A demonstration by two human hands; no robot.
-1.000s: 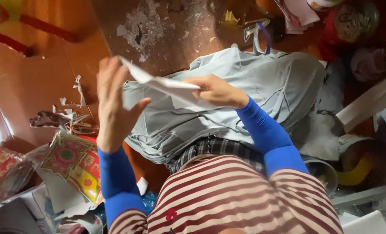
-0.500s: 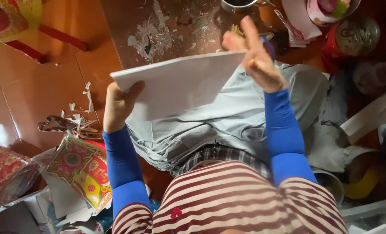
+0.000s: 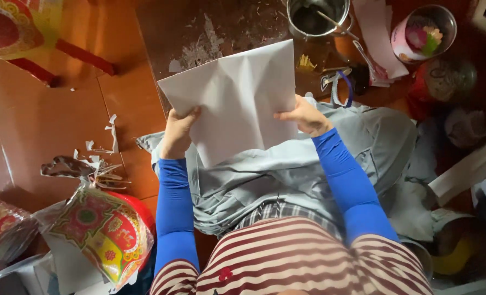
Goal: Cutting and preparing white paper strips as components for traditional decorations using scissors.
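the person is sitting over a glossy orange tiled floor (image 3: 52, 125) with grey cloth (image 3: 286, 175) across the lap, holding a creased white paper sheet (image 3: 237, 101) spread flat above it. the left hand (image 3: 178, 128) and right hand (image 3: 304, 114) are each pinching a side edge (thumbs on top). a metal pot (image 3: 316, 16) and paper scraps (image 3: 103, 145) are lying nearby.

The white sheet (image 3: 237, 104), folded a second ago, was opened out flat. The left hand (image 3: 178, 128) dropped to its left edge, and the right hand (image 3: 303, 116) moved to its right edge.
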